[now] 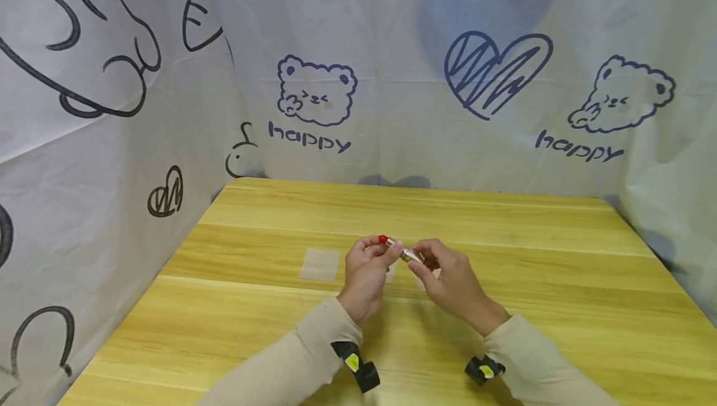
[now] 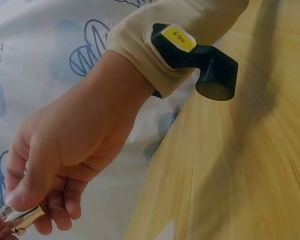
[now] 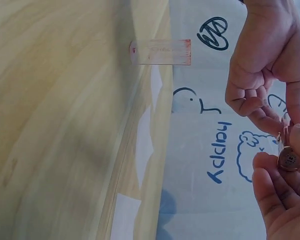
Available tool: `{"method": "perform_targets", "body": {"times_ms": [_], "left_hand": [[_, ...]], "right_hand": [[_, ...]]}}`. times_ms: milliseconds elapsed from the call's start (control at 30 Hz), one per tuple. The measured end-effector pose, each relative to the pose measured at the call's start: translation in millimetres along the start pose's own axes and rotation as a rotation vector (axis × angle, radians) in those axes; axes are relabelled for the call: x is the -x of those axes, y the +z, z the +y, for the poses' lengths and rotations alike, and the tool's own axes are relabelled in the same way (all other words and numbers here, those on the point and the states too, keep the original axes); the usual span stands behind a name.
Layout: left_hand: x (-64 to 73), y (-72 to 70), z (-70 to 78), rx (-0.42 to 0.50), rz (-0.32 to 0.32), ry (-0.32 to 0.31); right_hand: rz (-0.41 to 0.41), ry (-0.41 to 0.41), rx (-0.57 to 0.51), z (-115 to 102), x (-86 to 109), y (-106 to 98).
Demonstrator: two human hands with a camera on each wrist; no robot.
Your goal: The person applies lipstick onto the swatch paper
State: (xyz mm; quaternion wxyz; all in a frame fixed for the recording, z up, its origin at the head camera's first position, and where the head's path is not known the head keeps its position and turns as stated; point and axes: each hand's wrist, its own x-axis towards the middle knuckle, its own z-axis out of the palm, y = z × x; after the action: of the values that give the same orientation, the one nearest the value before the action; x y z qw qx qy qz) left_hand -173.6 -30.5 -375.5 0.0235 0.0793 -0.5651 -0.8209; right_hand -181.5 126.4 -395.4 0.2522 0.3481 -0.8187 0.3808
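White cloth printed with bears, hearts and the word "happy" hangs behind and to both sides of a pale wooden table (image 1: pixel 504 250). Above the middle of that table, both hands meet around a lipstick (image 1: pixel 399 249).

The left hand (image 1: pixel 365 268) has its fingers curled, the tips pinching the tube near its red end, which points up and to the left. In the right wrist view the same hand (image 3: pixel 267 65) shows from the other side, fingertips folded in on the metal tube (image 3: pixel 288 150).

The right hand (image 1: pixel 450 278) pinches the tube's lower, silvery part between thumb and fingers; the left wrist view shows the thumb pressed down on that metal base (image 2: pixel 21 218). In the right wrist view the tube's round end faces the camera, resting against the right fingers (image 3: pixel 275 200).

The lipstick is held clear of the table, between the two hands.

On the table, a clear plastic patch (image 1: pixel 319 264) lies just left of the hands. Smaller clear pieces lie below the hands, partly hidden. Near the table's far edge in the right wrist view lies a clear cap (image 3: pixel 160 52) with reddish ends.

Both sleeves are beige, each with a black wrist camera (image 1: pixel 356 365).
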Motion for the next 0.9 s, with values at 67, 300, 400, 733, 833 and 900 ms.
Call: {"method": "perform_targets", "body": {"times_ms": [67, 300, 400, 733, 833, 900], "left_hand": [[-0.1, 0.3, 0.4, 0.009, -0.015, 0.004], [0.0, 1.4, 2.0, 0.040, -0.068, 0.001], [0.5, 1.9, 2.5, 0.070, -0.092, -0.007], [-2.6, 0.3, 0.0, 0.128, -0.153, -0.044], [-3.2, -1.8, 0.3, 0.104, -0.159, -0.054], [-3.5, -3.9, 1.4, 0.083, -0.167, -0.058]], "right_hand": [[-0.010, 0.013, -0.033, 0.1, 0.4, -0.8], [-0.026, 0.049, -0.105, -0.9, 0.8, -2.7], [-0.037, 0.076, -0.124, -2.0, 0.9, -2.7], [-0.046, 0.114, -0.137, -3.7, 0.0, -5.0], [-0.052, 0.124, -0.151, -3.6, -0.1, -5.3], [-0.057, 0.133, -0.155, -3.3, -0.4, -5.4]]}}
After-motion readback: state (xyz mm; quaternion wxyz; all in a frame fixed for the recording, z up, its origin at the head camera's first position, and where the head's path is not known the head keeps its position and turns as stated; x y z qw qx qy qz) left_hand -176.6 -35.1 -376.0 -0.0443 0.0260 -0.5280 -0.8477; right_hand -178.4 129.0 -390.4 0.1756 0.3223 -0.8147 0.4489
